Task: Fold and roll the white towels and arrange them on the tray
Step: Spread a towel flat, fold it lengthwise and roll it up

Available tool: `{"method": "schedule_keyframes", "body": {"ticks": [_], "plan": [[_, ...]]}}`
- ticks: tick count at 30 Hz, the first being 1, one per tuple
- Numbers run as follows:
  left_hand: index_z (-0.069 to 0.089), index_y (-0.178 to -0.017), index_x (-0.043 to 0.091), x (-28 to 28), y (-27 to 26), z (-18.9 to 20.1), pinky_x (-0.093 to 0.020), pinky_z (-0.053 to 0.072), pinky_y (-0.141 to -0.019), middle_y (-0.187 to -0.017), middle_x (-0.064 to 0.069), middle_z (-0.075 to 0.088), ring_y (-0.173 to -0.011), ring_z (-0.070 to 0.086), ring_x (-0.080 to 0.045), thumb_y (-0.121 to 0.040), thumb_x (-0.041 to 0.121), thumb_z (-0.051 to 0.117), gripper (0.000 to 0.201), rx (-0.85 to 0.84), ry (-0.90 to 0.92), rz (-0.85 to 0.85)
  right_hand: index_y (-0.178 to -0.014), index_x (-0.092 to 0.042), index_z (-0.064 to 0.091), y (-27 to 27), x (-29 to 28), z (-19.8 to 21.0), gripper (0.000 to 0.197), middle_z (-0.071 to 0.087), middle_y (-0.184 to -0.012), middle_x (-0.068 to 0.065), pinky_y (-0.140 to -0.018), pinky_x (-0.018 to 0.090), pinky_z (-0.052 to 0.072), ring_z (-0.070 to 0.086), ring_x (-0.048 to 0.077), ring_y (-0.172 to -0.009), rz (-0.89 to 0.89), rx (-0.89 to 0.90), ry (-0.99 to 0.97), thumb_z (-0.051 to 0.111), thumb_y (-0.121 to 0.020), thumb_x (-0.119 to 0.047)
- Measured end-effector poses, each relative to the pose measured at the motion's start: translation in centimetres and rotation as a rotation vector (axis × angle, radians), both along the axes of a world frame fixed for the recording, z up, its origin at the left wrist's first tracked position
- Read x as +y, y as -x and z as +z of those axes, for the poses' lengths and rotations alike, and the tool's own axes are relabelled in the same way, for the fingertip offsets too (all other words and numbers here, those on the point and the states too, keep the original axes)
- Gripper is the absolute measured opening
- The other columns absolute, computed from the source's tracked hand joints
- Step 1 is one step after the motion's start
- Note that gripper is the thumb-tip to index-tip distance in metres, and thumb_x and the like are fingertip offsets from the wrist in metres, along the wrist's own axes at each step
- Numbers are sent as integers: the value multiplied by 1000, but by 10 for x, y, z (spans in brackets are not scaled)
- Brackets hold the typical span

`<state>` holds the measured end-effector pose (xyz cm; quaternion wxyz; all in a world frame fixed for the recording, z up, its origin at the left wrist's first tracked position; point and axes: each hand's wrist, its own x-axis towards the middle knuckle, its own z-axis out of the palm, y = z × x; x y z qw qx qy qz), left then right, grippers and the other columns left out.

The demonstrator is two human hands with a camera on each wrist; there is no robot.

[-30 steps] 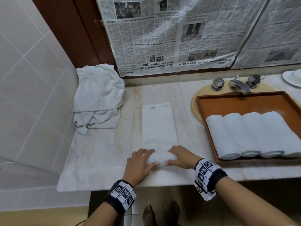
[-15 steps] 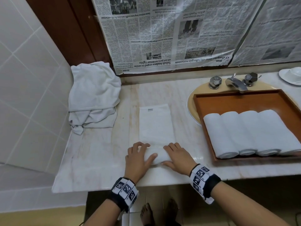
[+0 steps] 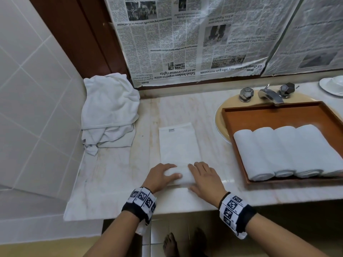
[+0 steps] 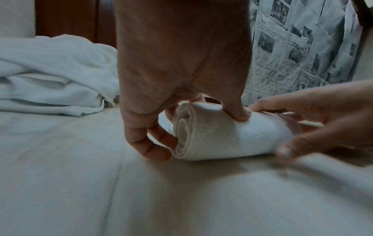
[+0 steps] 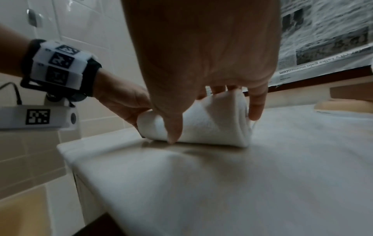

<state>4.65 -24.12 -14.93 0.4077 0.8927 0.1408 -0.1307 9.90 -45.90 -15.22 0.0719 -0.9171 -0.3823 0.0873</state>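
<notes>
A white towel [image 3: 179, 143], folded into a long strip, lies on the marble counter [image 3: 115, 182]; its near end is wound into a roll [image 3: 183, 176]. My left hand [image 3: 160, 176] grips the roll's left end, thumb on top and fingers curled behind it. My right hand [image 3: 204, 178] curls over the right end, thumb against the roll's near side. The left wrist view shows the spiral end of the roll [image 4: 232, 137]; in the right wrist view the roll [image 5: 203, 126] sits under my fingers. The wooden tray [image 3: 274, 115] at the right holds several rolled white towels [image 3: 285, 151] side by side.
A heap of unfolded white towels [image 3: 109, 112] sits in the back left corner against the tiled wall. The tray rests over the sink [image 3: 220, 123], behind it the faucet [image 3: 271, 94]. A white dish [image 3: 332, 86] stands far right. Newspaper [image 3: 185, 39] covers the back wall.
Both hands have pushed the roll away from me along the strip. The roll has grown thicker and the flat part shorter.
</notes>
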Motion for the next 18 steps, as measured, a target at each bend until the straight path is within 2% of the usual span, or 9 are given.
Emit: {"method": "schedule_keyframes", "body": {"ticks": [2, 4, 7, 11, 13, 14, 16, 18], "plan": [[60, -129, 38, -4, 10, -4, -25, 39, -95, -125, 13, 58, -118, 54, -11, -80, 69, 66, 59, -59, -40, 17, -131, -12, 52, -5, 4, 6, 61, 53, -126, 7, -88, 40, 47, 54, 30, -115, -20, 9, -15, 68, -82, -45], [47, -140, 43, -10, 26, -9, -33, 42, -100, -137, 19, 44, -120, 45, -11, -79, 74, 62, 70, -104, -167, -29, -138, -15, 44, -12, 5, 10, 56, 45, -136, 4, -99, 38, 38, 44, 25, -125, -12, 97, -15, 55, -94, -46], [32, -146, 48, -20, 48, -16, -36, 45, -95, -149, 20, 29, -118, 41, -16, -80, 72, 59, 75, -179, -333, -62, -140, -16, 43, -20, 4, 17, 57, 44, -136, 2, -102, 38, 36, 42, 23, -125, -20, 277, -7, 53, -95, -51], [37, -142, 52, -17, 49, -16, -34, 46, -94, -142, 19, 37, -117, 45, -15, -83, 72, 56, 65, -119, -311, -73, -133, -18, 50, -26, -4, 19, 57, 51, -128, 1, -101, 34, 37, 47, 21, -120, -35, 516, -55, 58, -92, -55], [43, -138, 53, -9, 39, -10, -35, 44, -100, -134, 18, 46, -120, 47, -10, -78, 75, 58, 65, -61, -173, -78, -135, -18, 49, -22, -11, 19, 61, 52, -130, -1, -102, 31, 36, 47, 20, -122, -91, 561, -135, 52, -91, -60], [47, -136, 51, -5, 35, -8, -34, 42, -102, -130, 17, 51, -121, 48, -8, -77, 76, 60, 65, -38, -92, -86, -137, -18, 47, -18, -13, 17, 67, 51, -133, -2, -103, 32, 37, 47, 20, -123, -112, 509, -158, 43, -91, -66], [52, -135, 46, 3, 25, -4, -29, 39, -104, -127, 15, 56, -122, 50, -8, -77, 74, 63, 65, 3, -5, -117, -138, -16, 47, -7, -14, 14, 72, 51, -132, 2, -96, 39, 45, 51, 25, -119, -105, 213, -158, 29, -92, -70], [53, -136, 42, 6, 19, -1, -28, 38, -103, -129, 13, 58, -123, 51, -10, -79, 72, 64, 65, 42, 33, -108, -130, -14, 52, 3, -14, 8, 64, 55, -125, 6, -81, 39, 53, 56, 28, -110, -15, 8, -110, 43, -88, -62]]}}
